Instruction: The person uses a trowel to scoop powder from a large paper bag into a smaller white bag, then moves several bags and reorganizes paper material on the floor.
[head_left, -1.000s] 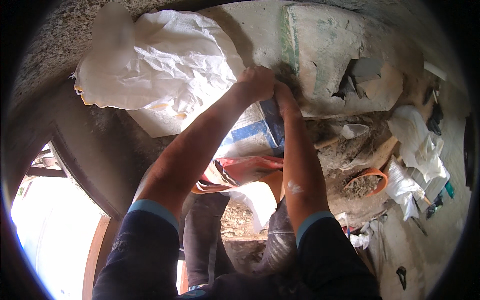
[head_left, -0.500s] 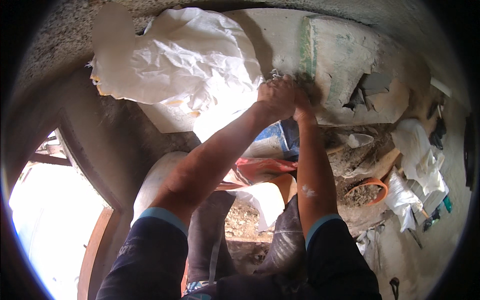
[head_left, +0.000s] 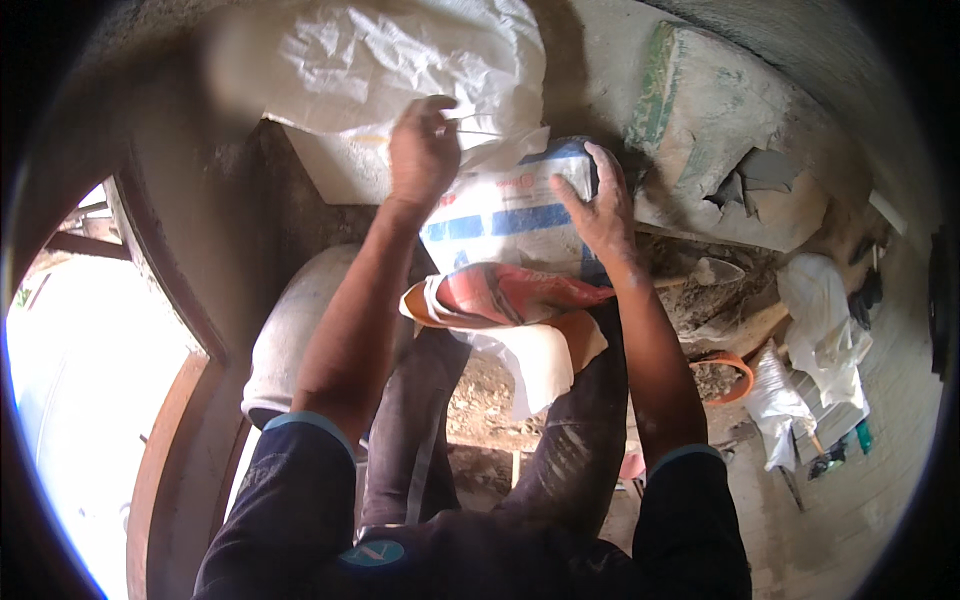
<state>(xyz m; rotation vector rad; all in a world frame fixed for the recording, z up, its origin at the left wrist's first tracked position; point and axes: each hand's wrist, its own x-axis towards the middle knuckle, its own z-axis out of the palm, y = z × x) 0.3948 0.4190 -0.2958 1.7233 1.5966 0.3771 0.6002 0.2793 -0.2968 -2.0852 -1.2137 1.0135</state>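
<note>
In front of my legs stands a white bag with blue bands (head_left: 505, 222). My right hand (head_left: 605, 215) rests against its upper right corner, thumb and fingers spread. Raised left of the bag is my left hand (head_left: 422, 155), fingers curled beside a crumpled white sheet or sack (head_left: 440, 60). A thin strand seems to run from those fingers toward the sheet; what they hold is too fine to make out. Below the bag's front lies red wrapping (head_left: 510, 292) with torn pale paper (head_left: 530, 360) hanging between my knees.
At the back right lies a dusty sack (head_left: 720, 130) with a torn hole. An orange bucket (head_left: 738, 378) of grey material stands to the right, near a trowel (head_left: 715, 272) and white bags (head_left: 825, 310). A pale rounded container (head_left: 300, 330) sits left, beside a bright doorway (head_left: 90, 400).
My hands were together at the sheet's right edge and have come apart. The left moved leftward, the right down onto the bag. The sheet shifted back, uncovering more of the blue-banded bag.
</note>
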